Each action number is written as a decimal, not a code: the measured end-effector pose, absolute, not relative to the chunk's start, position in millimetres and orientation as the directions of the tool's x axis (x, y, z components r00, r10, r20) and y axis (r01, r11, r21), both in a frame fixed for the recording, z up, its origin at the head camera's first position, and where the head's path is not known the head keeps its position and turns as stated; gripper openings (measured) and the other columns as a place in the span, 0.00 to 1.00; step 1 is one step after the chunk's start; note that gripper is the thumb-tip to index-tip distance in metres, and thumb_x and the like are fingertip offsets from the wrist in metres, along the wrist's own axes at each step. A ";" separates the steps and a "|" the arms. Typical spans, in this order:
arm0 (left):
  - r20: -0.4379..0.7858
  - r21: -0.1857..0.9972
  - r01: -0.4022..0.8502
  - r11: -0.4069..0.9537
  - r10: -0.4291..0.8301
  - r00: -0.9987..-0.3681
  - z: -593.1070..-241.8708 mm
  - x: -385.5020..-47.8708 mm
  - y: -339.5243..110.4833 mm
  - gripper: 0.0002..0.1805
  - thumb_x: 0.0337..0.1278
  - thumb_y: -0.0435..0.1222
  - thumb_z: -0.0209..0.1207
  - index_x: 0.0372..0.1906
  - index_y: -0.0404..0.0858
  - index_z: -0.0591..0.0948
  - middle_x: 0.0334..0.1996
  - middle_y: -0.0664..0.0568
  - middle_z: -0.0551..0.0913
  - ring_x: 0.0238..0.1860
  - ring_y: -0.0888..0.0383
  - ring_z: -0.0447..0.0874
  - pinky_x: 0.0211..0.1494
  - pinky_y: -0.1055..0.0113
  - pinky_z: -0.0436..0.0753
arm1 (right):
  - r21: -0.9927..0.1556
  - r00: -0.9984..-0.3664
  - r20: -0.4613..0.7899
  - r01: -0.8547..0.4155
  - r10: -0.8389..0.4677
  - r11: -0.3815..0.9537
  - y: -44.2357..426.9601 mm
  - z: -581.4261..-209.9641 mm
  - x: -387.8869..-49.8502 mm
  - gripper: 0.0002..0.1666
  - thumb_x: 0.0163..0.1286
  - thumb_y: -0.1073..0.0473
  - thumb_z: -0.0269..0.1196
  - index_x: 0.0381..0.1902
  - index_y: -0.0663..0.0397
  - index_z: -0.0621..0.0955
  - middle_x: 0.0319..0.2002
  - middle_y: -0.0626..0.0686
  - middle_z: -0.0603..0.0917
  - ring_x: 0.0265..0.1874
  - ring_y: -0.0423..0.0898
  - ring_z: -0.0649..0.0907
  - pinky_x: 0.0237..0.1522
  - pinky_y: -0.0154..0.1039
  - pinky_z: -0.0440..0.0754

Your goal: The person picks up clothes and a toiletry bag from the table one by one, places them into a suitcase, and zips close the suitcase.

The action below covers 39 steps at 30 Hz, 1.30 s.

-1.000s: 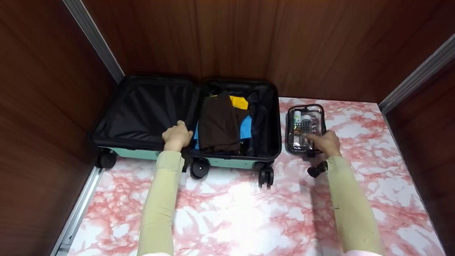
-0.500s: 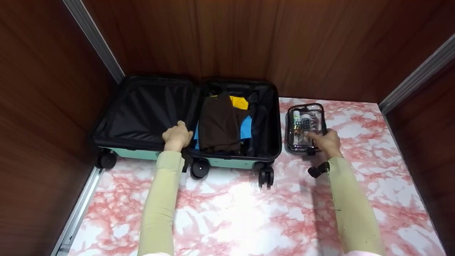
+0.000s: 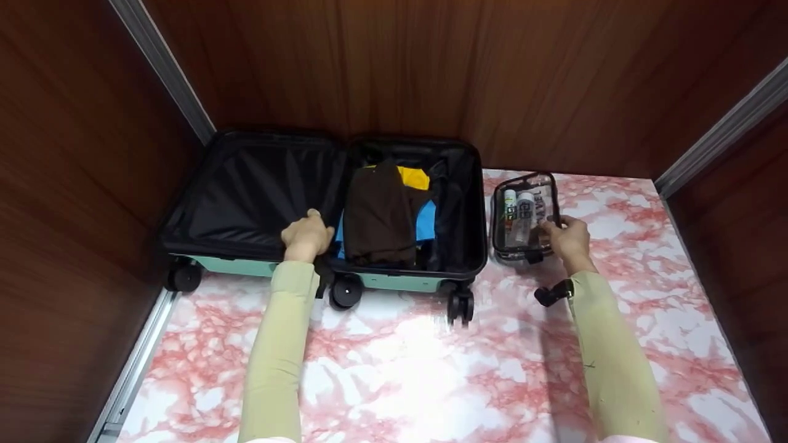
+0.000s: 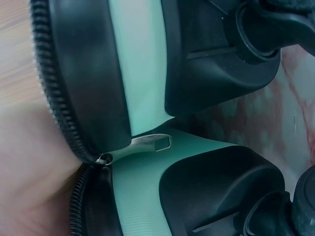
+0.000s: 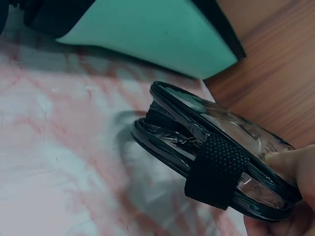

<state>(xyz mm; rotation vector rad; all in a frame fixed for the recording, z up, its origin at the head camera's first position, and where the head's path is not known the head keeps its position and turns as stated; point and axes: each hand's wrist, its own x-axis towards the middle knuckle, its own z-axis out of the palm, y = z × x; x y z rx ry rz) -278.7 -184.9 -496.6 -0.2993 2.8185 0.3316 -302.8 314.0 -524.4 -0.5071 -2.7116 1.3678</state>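
An open mint-green suitcase (image 3: 393, 282) with black lining lies against the back wall. Folded brown cloth (image 3: 378, 215), with yellow and blue cloth, fills its right half. My left hand (image 3: 308, 235) rests at the front of the hinge side between the halves; its fingers are partly hidden. In the left wrist view a zipper pull (image 4: 162, 142) hangs beside the hand (image 4: 34, 172). To the right, my right hand (image 3: 567, 240) pinches the right edge of a clear black-trimmed pouch (image 3: 538, 212) holding small bottles. The right wrist view shows the pouch (image 5: 216, 172) tilted, thumb on its clear face.
Wood-panelled walls (image 3: 400, 74) stand behind and on both sides, with metal strips at the corners. The surface (image 3: 394, 369) is red-and-white marbled. Black wheels (image 3: 460, 304) stick out from the suitcase's front.
The pouch has tilted, its right side rising, and shifted slightly left. My right hand has moved from its face to its right edge. The left hand has stayed in place.
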 end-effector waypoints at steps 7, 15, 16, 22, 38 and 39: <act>-0.303 0.197 -0.233 0.952 -0.167 -0.938 -495.8 -279.2 -183.0 0.38 0.78 0.51 0.47 0.79 0.31 0.55 0.63 0.32 0.76 0.54 0.35 0.80 0.52 0.43 0.78 | -0.806 -0.939 -0.063 0.247 0.337 0.537 310.9 -521.8 -302.7 0.25 0.77 0.57 0.56 0.64 0.67 0.79 0.51 0.67 0.85 0.38 0.45 0.85 0.43 0.32 0.76; -0.306 0.204 -0.228 0.952 -0.159 -0.939 -494.7 -279.7 -182.0 0.38 0.78 0.50 0.47 0.79 0.31 0.55 0.62 0.31 0.77 0.54 0.35 0.80 0.53 0.43 0.78 | -0.857 -0.939 -0.089 0.242 0.332 0.455 312.2 -520.0 -303.6 0.25 0.80 0.58 0.54 0.67 0.67 0.76 0.54 0.69 0.83 0.29 0.34 0.85 0.37 0.29 0.79; -0.306 0.204 -0.229 0.952 -0.160 -0.938 -494.5 -279.6 -182.0 0.38 0.78 0.50 0.47 0.79 0.31 0.55 0.62 0.31 0.77 0.54 0.35 0.80 0.53 0.43 0.77 | -0.860 -0.939 -0.087 0.239 0.332 0.451 312.2 -519.5 -303.8 0.25 0.80 0.58 0.53 0.67 0.67 0.76 0.54 0.69 0.83 0.29 0.35 0.85 0.37 0.28 0.79; -0.304 0.199 -0.238 0.951 -0.171 -0.937 -494.3 -279.5 -182.2 0.37 0.78 0.51 0.47 0.78 0.31 0.56 0.62 0.31 0.76 0.56 0.35 0.79 0.54 0.44 0.77 | -0.869 -0.933 -0.064 0.226 0.354 0.440 311.7 -516.3 -303.7 0.25 0.79 0.58 0.54 0.66 0.68 0.77 0.50 0.68 0.84 0.26 0.33 0.83 0.34 0.27 0.78; -0.298 0.206 -0.242 0.948 -0.174 -0.938 -496.1 -280.6 -179.8 0.36 0.77 0.50 0.48 0.76 0.30 0.59 0.62 0.32 0.77 0.57 0.35 0.79 0.55 0.43 0.77 | -0.926 -0.927 -0.078 0.204 0.366 0.319 314.7 -508.4 -303.5 0.26 0.80 0.57 0.54 0.68 0.68 0.75 0.46 0.62 0.86 0.21 0.31 0.83 0.29 0.27 0.80; -0.298 0.206 -0.241 0.948 -0.174 -0.939 -496.1 -280.5 -179.9 0.36 0.77 0.50 0.48 0.76 0.30 0.59 0.62 0.32 0.77 0.57 0.35 0.79 0.55 0.43 0.77 | -0.924 -0.927 -0.075 0.203 0.368 0.324 314.4 -508.2 -303.5 0.26 0.80 0.57 0.54 0.67 0.68 0.75 0.46 0.63 0.86 0.21 0.31 0.83 0.29 0.27 0.80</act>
